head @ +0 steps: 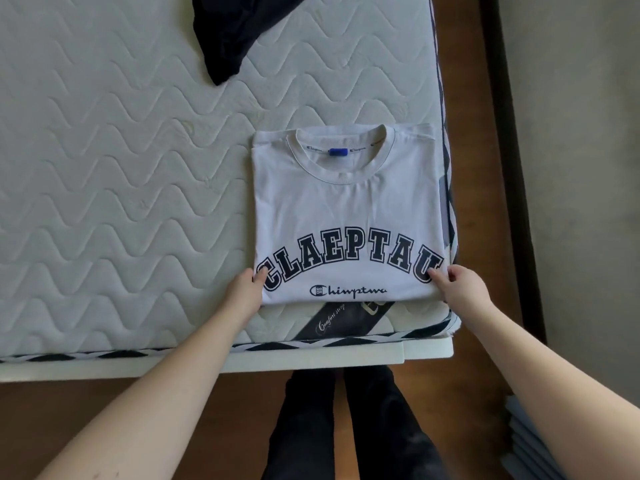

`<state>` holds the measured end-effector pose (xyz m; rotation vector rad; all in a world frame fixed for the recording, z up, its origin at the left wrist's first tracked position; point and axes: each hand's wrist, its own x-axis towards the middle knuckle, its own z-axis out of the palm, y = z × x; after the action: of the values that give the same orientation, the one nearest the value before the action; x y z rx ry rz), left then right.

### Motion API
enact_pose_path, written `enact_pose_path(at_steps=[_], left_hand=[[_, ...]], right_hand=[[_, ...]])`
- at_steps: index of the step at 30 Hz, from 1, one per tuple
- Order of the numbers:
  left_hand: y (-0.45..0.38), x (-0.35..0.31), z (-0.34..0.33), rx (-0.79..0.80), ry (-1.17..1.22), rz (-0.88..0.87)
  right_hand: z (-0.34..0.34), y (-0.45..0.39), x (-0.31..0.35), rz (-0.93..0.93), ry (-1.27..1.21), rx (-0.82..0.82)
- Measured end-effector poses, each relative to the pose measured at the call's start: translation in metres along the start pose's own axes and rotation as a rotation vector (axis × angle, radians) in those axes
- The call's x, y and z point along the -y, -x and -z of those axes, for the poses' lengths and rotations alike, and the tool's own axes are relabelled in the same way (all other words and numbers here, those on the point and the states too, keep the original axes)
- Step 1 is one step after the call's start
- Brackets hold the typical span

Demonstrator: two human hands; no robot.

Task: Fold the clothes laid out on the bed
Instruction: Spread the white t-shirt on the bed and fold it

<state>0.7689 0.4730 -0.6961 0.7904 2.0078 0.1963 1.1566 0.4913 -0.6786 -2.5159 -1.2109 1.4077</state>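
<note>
Tee: a white tee point(346, 209), already folded into a compact rectangle, is laid print-up at the near right corner of the mattress point(114, 188), collar away from the person.
Left hand: the left hand point(246, 289) is set at the near left corner of the tee, thumb on top of the cloth by the first printed letter, fingers tucked under the edge; the corner is pinched.
Right hand: the right hand point(460, 284) is set at the near right corner in the same way, thumb over the last letter; that corner is pinched as well.
Key relation: the tee is stretched away from both grips, its long axis running from the near hem to the collar; the two hands are equally near, one at each end of the near edge.
Next move, judged: either a last fold of the near edge toward the collar or a lift of the bundle is suggested; in both cases the corners would have to be moved together so that the layers are not skewed.
Still to fold: a dark garment point(228, 32) is seen unfolded at the far edge, well apart from the tee.
</note>
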Motion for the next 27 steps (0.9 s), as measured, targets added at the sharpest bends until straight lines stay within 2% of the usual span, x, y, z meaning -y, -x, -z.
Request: enact_pose_path(at_steps=[4,7,13,21,23,24,27], left_hand=[[0.013,0.013,-0.018,0.006,0.131,0.032],[0.016,0.022,-0.021,-0.004,0.196,0.024],[0.029,0.036,-0.010,0.083,0.339,-0.019],[0.038,0.050,-0.002,0.044,0.194,0.018],[0.043,0.046,-0.001,-0.031,0.053,-0.040],[0.046,0.045,0.000,-0.124,-0.064,-0.101],[0.051,0.041,0.000,-0.468,-0.416,-0.444]], right_hand=[[-0.005,0.010,-0.013,0.028,-0.025,-0.052],[-0.009,0.013,-0.021,0.033,-0.002,-0.014],[-0.010,0.021,-0.021,-0.002,-0.035,-0.048],[-0.020,0.038,-0.027,-0.062,0.070,-0.052],[-0.022,0.042,-0.022,-0.070,0.090,-0.118],[-0.023,0.045,-0.019,-0.060,0.111,-0.188],[-0.033,0.050,-0.006,0.092,0.222,-0.453]])
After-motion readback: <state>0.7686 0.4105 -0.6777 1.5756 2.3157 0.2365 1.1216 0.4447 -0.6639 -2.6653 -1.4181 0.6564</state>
